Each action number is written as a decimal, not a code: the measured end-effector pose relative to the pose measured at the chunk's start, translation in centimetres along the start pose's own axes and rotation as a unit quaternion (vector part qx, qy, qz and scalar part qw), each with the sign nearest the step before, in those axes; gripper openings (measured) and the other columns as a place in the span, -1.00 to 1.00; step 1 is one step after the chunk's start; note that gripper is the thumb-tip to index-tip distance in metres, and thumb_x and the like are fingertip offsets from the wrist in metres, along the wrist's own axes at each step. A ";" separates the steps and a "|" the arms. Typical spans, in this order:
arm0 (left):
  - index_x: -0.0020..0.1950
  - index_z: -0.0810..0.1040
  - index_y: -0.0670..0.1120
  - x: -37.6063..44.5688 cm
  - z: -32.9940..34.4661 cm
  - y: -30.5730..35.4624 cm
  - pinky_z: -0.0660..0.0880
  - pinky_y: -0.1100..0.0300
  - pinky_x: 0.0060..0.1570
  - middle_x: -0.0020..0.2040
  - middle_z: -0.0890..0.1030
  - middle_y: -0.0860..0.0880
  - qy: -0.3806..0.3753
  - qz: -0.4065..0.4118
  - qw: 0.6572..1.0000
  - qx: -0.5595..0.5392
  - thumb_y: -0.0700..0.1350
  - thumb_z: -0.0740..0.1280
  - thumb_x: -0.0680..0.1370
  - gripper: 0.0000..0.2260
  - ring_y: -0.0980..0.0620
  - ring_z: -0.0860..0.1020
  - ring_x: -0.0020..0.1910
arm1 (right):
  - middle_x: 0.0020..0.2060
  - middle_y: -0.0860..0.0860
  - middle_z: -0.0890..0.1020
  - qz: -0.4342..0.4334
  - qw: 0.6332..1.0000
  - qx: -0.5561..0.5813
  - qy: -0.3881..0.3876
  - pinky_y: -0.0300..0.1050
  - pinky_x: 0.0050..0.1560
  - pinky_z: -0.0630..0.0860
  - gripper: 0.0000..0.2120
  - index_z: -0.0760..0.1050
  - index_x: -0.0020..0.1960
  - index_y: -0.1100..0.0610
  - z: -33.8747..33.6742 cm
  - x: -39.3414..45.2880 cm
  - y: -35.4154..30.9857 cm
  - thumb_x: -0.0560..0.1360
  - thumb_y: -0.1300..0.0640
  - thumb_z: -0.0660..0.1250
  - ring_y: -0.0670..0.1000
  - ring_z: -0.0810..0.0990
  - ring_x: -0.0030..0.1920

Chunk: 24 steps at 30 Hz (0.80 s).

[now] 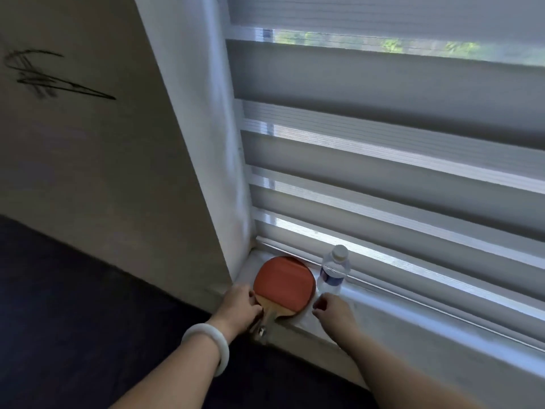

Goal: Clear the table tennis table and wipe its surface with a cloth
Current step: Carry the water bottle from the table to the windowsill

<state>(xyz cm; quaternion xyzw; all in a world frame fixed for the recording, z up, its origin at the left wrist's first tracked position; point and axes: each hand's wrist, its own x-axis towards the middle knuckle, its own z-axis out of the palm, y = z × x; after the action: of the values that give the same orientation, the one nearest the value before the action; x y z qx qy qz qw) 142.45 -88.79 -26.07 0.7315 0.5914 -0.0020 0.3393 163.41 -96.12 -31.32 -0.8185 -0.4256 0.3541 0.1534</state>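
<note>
The left hand (240,305) grips the red paddle's (284,283) handle on the windowsill (383,314), while the right hand (333,309) hovers loosely curled and holding nothing, near the water bottle (334,271).

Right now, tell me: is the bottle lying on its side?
No. The bottle stands upright on the sill, cap up, just right of the paddle.

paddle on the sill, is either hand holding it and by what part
The left hand grips the red paddle by its wooden handle. The right hand holds nothing.
</note>
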 end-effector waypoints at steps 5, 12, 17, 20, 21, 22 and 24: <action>0.29 0.45 -0.12 -2.9 -4.0 -4.8 0.41 0.22 0.17 0.25 0.46 -0.06 0.048 -0.046 0.997 -0.040 -0.04 0.35 0.56 -0.66 -0.01 0.47 0.22 | -0.08 0.02 0.64 -0.160 0.979 -0.101 -0.076 -0.13 -0.04 0.47 -0.90 0.54 -0.09 0.08 2.5 -2.0 -8.3 0.50 0.25 0.29 0.04 0.59 -0.03; 0.17 0.51 -0.05 -10.0 -12.3 -15.4 0.34 0.31 -0.04 0.04 0.47 0.09 0.179 -0.138 0.972 -0.060 -0.06 0.32 0.57 -0.81 0.10 0.45 0.01 | -0.11 0.07 0.60 -0.336 0.917 -0.148 -0.157 -0.18 -0.14 0.42 -0.87 0.49 -0.08 0.11 8.1 -5.6 -24.3 0.58 0.22 0.18 0.04 0.55 -0.12; 0.23 0.48 -0.14 -17.8 -18.0 -24.3 0.41 0.16 0.14 0.22 0.47 -0.09 0.245 -0.247 0.935 -0.069 -0.03 0.34 0.56 -0.70 -0.05 0.47 0.16 | 0.07 0.15 0.61 -0.436 0.856 -0.201 -0.193 -0.07 0.06 0.48 -0.79 0.53 0.12 0.22 14.2 -10.4 -35.1 0.62 0.12 0.21 0.11 0.57 0.06; 0.18 0.49 -0.14 -23.2 -20.6 -29.1 0.39 0.20 0.06 0.19 0.48 -0.08 0.287 -0.289 0.910 -0.080 -0.04 0.34 0.55 -0.74 0.00 0.46 0.10 | 0.18 0.15 0.58 -0.477 0.822 -0.240 -0.200 -0.10 0.11 0.45 -0.70 0.50 0.22 0.22 18.2 -14.3 -41.0 0.62 0.04 0.23 0.13 0.54 0.17; 0.11 0.49 -0.11 -25.0 -21.5 -30.6 0.40 0.21 0.02 0.15 0.49 -0.06 0.301 -0.302 0.900 -0.088 -0.05 0.34 0.55 -0.80 0.04 0.45 0.04 | 0.20 0.15 0.57 -0.487 0.811 -0.251 -0.207 -0.11 0.11 0.44 -0.68 0.49 0.24 0.21 19.6 -15.7 -42.9 0.61 0.02 0.24 0.14 0.54 0.19; 0.05 0.46 -0.09 -26.8 -22.3 -32.1 0.41 0.20 0.02 0.11 0.49 -0.05 0.315 -0.313 0.891 -0.093 -0.06 0.34 0.55 -0.85 0.06 0.43 0.01 | 0.21 0.15 0.57 -0.500 0.797 -0.265 -0.211 -0.12 0.10 0.44 -0.67 0.48 0.25 0.21 21.0 -17.1 -44.8 0.61 0.00 0.24 0.13 0.54 0.20; 0.07 0.45 -0.10 -30.2 -24.0 -35.2 0.41 0.16 0.11 0.11 0.47 -0.07 0.330 -0.337 0.877 -0.093 -0.04 0.33 0.56 -0.83 0.01 0.45 0.06 | 0.21 0.17 0.57 -0.523 0.774 -0.288 -0.211 -0.12 0.08 0.44 -0.64 0.47 0.25 0.22 23.6 -19.9 -48.4 0.61 -0.03 0.24 0.13 0.54 0.20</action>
<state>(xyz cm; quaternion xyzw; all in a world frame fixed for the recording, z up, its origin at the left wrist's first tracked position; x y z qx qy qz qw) 93.33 -100.47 -12.79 0.4111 0.8772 0.1809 0.1696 110.50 -84.77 -12.20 -0.3804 -0.8917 0.2442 -0.0220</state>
